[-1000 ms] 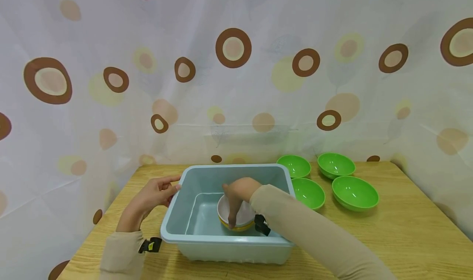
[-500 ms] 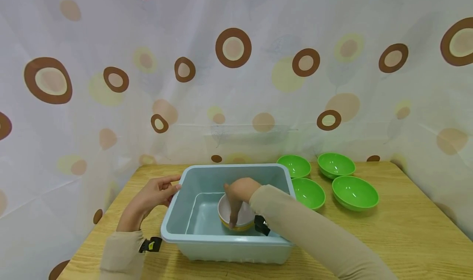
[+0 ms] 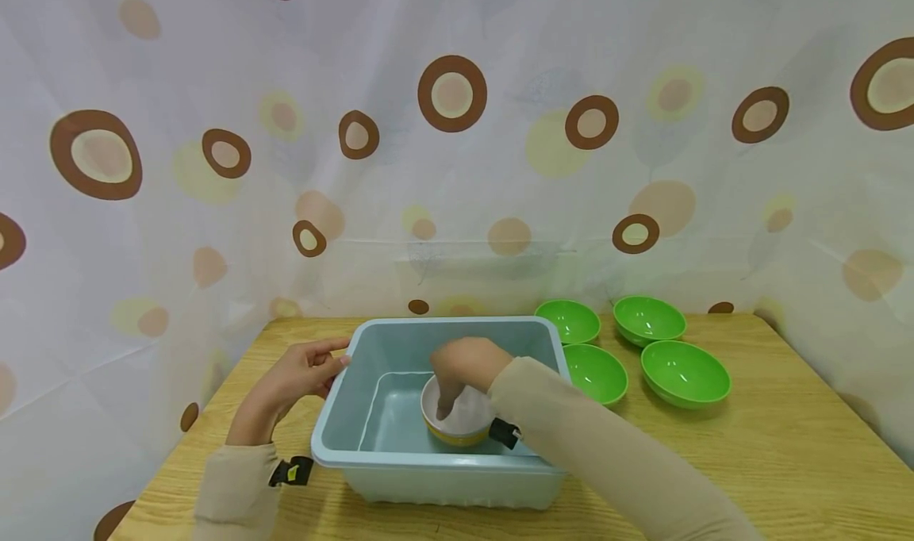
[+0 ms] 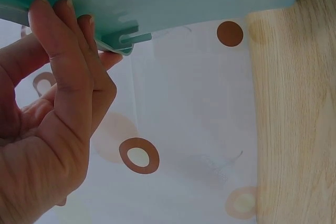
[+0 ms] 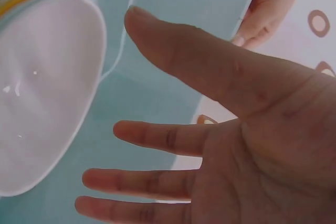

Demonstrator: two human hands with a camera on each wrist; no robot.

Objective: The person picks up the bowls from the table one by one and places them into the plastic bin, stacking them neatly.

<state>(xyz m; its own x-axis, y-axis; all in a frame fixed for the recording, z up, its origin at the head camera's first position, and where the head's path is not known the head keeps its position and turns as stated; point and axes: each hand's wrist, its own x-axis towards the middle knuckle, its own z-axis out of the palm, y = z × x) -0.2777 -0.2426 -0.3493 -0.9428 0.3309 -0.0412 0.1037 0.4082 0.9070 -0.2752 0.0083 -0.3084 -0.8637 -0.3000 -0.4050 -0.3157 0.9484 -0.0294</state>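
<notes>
A light blue plastic basin [image 3: 443, 463] stands on the table. My left hand [image 3: 303, 373] holds its left rim, with fingertips against the outer wall in the left wrist view. Inside the basin, right of its middle, sits a small stack of bowls: a white bowl [image 5: 47, 98] on top and a yellow bowl [image 3: 460, 439] lower down. A pale blue edge shows between these two in the right wrist view. My right hand [image 5: 247, 156] is just above the stack, thumb and fingers spread, apart from the white bowl and holding nothing.
Several green bowls stand right of the basin, among them a front right green bowl [image 3: 687, 373] and a back green bowl [image 3: 648, 319]. The nearest green bowl [image 3: 596, 373] is partly hidden by the basin. A patterned curtain [image 3: 457, 176] hangs behind the wooden table [image 3: 771, 446].
My right hand has let go of the bowl stack and risen slightly, its thumb coming away from the near rim. The stack stays in the basin. My left hand has not moved.
</notes>
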